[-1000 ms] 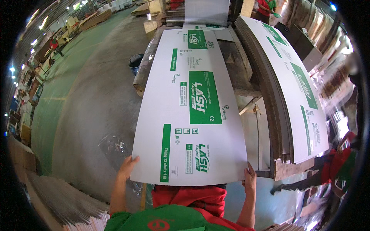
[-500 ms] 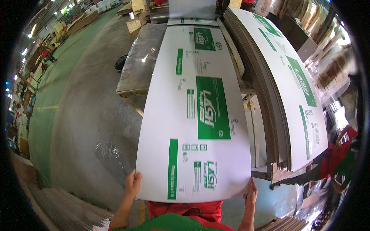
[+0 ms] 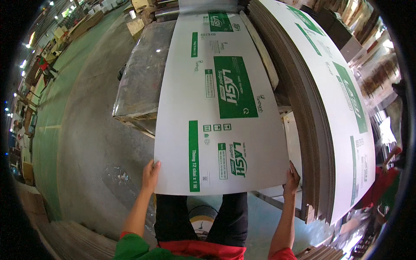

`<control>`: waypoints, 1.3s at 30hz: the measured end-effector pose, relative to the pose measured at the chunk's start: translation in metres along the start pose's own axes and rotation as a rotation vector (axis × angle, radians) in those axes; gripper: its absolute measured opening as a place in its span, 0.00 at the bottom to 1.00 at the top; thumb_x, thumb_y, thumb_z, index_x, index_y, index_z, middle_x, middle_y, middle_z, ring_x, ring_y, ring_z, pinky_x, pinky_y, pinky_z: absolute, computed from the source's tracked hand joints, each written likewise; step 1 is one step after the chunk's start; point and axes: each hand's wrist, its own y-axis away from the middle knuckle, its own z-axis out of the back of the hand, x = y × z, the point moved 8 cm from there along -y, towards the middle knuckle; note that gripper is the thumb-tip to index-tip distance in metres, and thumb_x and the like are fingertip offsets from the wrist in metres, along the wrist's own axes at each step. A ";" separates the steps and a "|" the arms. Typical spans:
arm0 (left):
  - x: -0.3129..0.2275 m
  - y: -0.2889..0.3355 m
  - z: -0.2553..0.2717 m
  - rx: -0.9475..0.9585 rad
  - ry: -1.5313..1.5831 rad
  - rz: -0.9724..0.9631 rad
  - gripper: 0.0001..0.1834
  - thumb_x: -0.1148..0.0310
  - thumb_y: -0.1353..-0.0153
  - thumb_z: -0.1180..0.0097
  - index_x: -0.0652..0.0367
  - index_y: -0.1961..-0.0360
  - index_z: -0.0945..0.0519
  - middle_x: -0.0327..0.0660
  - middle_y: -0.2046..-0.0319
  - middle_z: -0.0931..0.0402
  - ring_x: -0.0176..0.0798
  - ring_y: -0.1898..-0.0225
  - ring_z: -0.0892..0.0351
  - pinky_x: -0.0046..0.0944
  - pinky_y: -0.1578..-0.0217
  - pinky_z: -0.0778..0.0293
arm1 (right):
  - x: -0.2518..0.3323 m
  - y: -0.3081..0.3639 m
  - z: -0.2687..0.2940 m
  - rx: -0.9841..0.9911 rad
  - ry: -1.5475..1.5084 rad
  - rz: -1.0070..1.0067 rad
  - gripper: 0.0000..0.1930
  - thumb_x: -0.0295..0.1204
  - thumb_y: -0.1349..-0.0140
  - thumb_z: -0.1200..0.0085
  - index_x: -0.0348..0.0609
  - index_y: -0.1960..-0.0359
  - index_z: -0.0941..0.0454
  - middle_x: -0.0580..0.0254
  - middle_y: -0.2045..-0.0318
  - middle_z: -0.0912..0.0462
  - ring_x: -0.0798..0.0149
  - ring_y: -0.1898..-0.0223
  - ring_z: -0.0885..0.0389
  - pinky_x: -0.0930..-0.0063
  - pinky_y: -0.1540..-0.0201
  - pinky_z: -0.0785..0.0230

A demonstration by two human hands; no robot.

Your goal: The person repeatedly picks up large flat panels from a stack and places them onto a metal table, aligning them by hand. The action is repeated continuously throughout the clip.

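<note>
A long white cardboard sheet (image 3: 177, 147) with green printing stretches from my hands to the far end. My left hand (image 3: 151, 175) grips its near left edge, thumb on top and fingers underneath. At the near right edge my right hand (image 3: 292, 177) pinches the sheet, its fingers partly hidden below. Past the middle, the sheet lies over a metal-topped table (image 3: 141, 73). Its far end meets metal rollers (image 3: 167, 14) and a grey metal plate (image 3: 210, 5).
A tall stack of brown-edged printed sheets (image 3: 346, 177) stands close on the right. A wooden bar (image 3: 262, 56) runs beside the sheet. A round container (image 3: 201, 216) sits between my legs. Another person in red (image 3: 383, 182) is at far right; clear plastic film (image 3: 117, 180) lies on the floor.
The cardboard sheet has slid away from me, its far end now up at the rollers. Both hands have moved forward with it, still gripping, and my legs now show below its near edge.
</note>
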 end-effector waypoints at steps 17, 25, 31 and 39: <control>-0.034 -0.152 -0.058 -0.258 -0.948 -0.543 0.31 0.57 0.39 0.36 0.69 0.44 0.28 0.58 0.47 0.29 0.61 0.44 0.28 0.51 0.46 0.32 | 0.195 0.068 -0.058 0.577 0.591 0.818 0.24 0.33 0.38 0.41 0.41 0.40 0.26 0.47 0.42 0.23 0.45 0.37 0.29 0.57 0.33 0.39; -0.096 0.247 -0.241 0.939 0.515 -0.212 0.21 0.56 0.30 0.47 0.65 0.50 0.21 0.45 0.55 0.18 0.38 0.54 0.19 0.37 0.54 0.22 | 0.119 0.069 0.252 -0.164 1.390 0.057 0.32 0.52 0.28 0.60 0.58 0.26 0.46 0.60 0.24 0.54 0.49 0.23 0.61 0.39 0.26 0.68; -0.155 0.408 -0.369 0.912 0.313 -0.017 0.27 0.52 0.36 0.42 0.71 0.55 0.20 0.49 0.64 0.19 0.36 0.64 0.21 0.38 0.64 0.25 | 0.088 0.151 0.215 -0.156 1.050 0.350 0.32 0.54 0.27 0.67 0.51 0.29 0.39 0.53 0.28 0.41 0.48 0.26 0.49 0.48 0.26 0.62; -0.242 0.369 -0.204 0.776 0.544 -0.141 0.25 0.56 0.43 0.36 0.71 0.58 0.19 0.51 0.65 0.17 0.42 0.66 0.16 0.44 0.61 0.19 | 0.086 0.222 0.492 -1.092 0.398 0.231 0.34 0.47 0.39 0.37 0.23 0.47 0.27 0.42 0.56 0.19 0.45 0.54 0.20 0.56 0.48 0.28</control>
